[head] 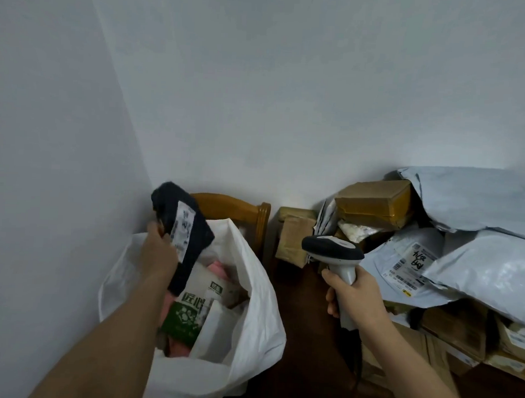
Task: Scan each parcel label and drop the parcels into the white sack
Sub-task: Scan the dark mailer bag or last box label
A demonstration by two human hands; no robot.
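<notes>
**Dark poly mailer held over the white sack, scanner in the other hand**

The left hand (159, 251) grips a dark soft-pack parcel (184, 234) by its left edge, fingers curled round the bag with the thumb behind; the parcel hangs tilted over the open mouth of the white sack (251, 288), at about 10 o'clock from the frame centre's lower half. Its white shipping label (181, 230) faces the camera; barcode and print are too blurred to read. The bag sags and creases around its contents, so it is judged light, limp and rather slick: an edge grip with curled fingers suits it, and a drop should not harm it.

The right hand (353, 296) wraps all its fingers round the grip of a handheld barcode scanner (334, 253), whose head points toward 9 o'clock.

Inside the sack lies a green-and-white pack (190, 310) printed with large characters reading "匠心". At 3 o'clock, a pile of grey mailers (478, 268) and taped cardboard boxes (375, 200) waits; one mailer label (411, 265) bears handwritten black marker strokes, not legible. A wooden chair back (239, 210) stands behind the sack.
</notes>
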